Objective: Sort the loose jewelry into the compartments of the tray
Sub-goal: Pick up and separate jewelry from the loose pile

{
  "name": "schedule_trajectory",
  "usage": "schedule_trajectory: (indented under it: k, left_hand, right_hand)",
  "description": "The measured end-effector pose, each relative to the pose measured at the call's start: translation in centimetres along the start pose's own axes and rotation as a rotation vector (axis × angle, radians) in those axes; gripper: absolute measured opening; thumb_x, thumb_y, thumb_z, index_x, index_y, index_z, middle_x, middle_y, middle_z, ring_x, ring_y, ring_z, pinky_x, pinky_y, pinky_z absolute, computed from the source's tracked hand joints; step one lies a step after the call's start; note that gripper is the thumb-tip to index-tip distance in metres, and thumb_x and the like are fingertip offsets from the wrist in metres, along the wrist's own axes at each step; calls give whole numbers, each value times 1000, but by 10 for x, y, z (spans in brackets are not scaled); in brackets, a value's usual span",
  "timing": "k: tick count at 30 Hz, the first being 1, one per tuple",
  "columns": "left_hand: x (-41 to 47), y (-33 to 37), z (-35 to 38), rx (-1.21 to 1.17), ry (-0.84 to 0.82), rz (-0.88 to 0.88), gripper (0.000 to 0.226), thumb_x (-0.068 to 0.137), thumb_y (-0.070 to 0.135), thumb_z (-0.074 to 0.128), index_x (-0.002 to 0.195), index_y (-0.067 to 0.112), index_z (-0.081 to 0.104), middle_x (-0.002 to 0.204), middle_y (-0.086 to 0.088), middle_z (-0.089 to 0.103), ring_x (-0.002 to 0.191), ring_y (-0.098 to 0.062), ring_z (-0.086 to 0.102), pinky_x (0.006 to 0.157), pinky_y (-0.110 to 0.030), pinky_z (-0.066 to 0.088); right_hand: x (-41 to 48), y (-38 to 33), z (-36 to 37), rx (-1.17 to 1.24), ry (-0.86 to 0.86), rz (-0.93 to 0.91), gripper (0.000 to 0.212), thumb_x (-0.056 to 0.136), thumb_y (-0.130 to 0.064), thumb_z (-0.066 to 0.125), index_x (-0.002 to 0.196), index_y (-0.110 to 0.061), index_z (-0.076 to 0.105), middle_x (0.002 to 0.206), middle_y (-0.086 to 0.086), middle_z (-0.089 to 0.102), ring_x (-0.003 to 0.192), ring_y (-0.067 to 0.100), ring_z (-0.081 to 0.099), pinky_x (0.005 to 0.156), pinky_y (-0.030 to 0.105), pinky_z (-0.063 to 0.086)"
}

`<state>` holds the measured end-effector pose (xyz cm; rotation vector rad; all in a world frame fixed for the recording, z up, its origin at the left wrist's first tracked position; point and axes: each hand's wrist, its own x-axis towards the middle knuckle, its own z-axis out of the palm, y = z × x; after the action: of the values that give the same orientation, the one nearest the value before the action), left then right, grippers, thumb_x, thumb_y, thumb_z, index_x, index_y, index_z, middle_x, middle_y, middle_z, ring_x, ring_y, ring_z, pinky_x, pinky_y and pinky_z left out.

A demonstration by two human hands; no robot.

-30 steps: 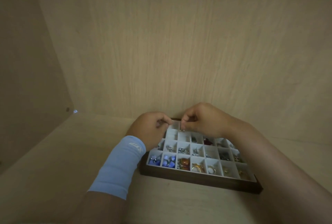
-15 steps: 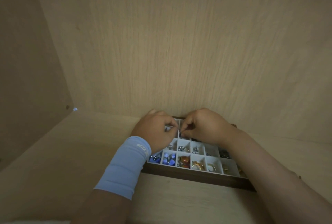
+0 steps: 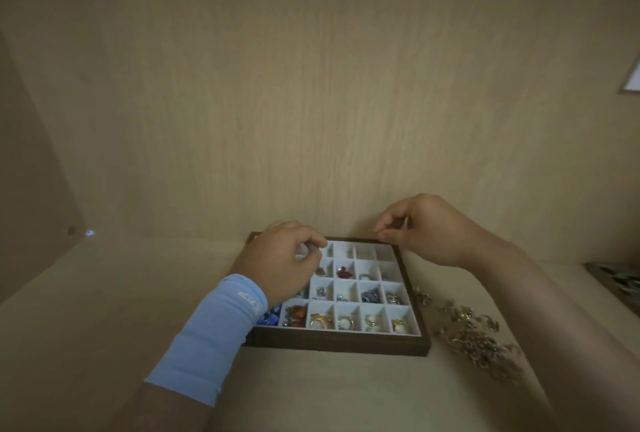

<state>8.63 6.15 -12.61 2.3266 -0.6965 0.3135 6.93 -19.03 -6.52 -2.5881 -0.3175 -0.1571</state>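
Half a second ago your two hands were joined over the far-left corner of the tray (image 3: 337,344), fingertips working at one small piece between them; now they are apart. Your left hand (image 3: 284,258), with the blue sleeve (image 3: 211,338) on its wrist, is over the same far-left compartments, fingers curled and thumb meeting the fingertips. Whether that pinch has a piece in it is too small to tell. Your right hand (image 3: 427,230) has swung off to the right and is above the tray's far-right corner. Its thumb and forefinger are also drawn together, and you cannot tell whether anything sits between them either. The split suggests the two-handed fiddling is over: either a pair has been pulled apart, one piece per hand, or the left is seating the piece while the right goes for the next. The tray lies on the shelf floor against the back panel. Its near rows are well stocked and a red piece (image 3: 344,272) lies mid-tray, while the far row to the right of your left hand looks bare. The loose jewelry (image 3: 476,340) lies in a scatter just beside the tray's right edge, near your right forearm, so plenty of sorting looks to remain.
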Motion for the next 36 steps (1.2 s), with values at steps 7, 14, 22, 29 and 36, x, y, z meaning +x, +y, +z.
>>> schedule_trajectory:
  k: [7, 14, 22, 29, 36]
  left_hand:
    - [18, 51, 27, -89, -75, -8, 19, 95, 23, 56, 104, 33, 70, 94, 22, 61, 87, 0, 58, 84, -23, 49]
    - [42, 95, 78, -20, -235, 32, 20, 92, 21, 58, 100, 33, 71, 98, 19, 63, 82, 1, 54, 86, -24, 49]
    - [48, 115, 107, 357, -314, 99, 11, 76, 45, 64, 85, 41, 69, 99, 10, 56, 100, -14, 51, 88, -31, 47]
    - [45, 117, 103, 362, -296, 90, 8, 79, 40, 67, 77, 36, 74, 93, 14, 64, 101, -11, 48, 91, -30, 44]
    - [36, 117, 91, -233, -191, -147, 4, 80, 31, 77, 79, 34, 76, 78, 15, 73, 77, 1, 66, 81, -25, 55]
  right_hand:
    - [-45, 53, -27, -49, -62, 125, 12, 88, -20, 75, 87, -32, 75, 80, -20, 67, 70, -16, 58, 62, 4, 39]
    - [-73, 88, -35, -63, -154, 239, 18, 83, -14, 75, 85, -32, 76, 79, -18, 68, 74, -6, 61, 66, 7, 42]
    - [-68, 78, -16, 13, -198, 197, 7, 79, -25, 81, 86, -27, 81, 81, -16, 75, 75, -4, 66, 74, 18, 53]
    - [-64, 77, -7, 11, -178, 184, 6, 77, -27, 81, 80, -32, 79, 73, -20, 72, 73, -4, 66, 72, 20, 53]
    - [-66, 71, -18, 219, -115, 161, 10, 88, -13, 72, 94, -18, 78, 79, -6, 74, 60, -1, 63, 62, 20, 50]
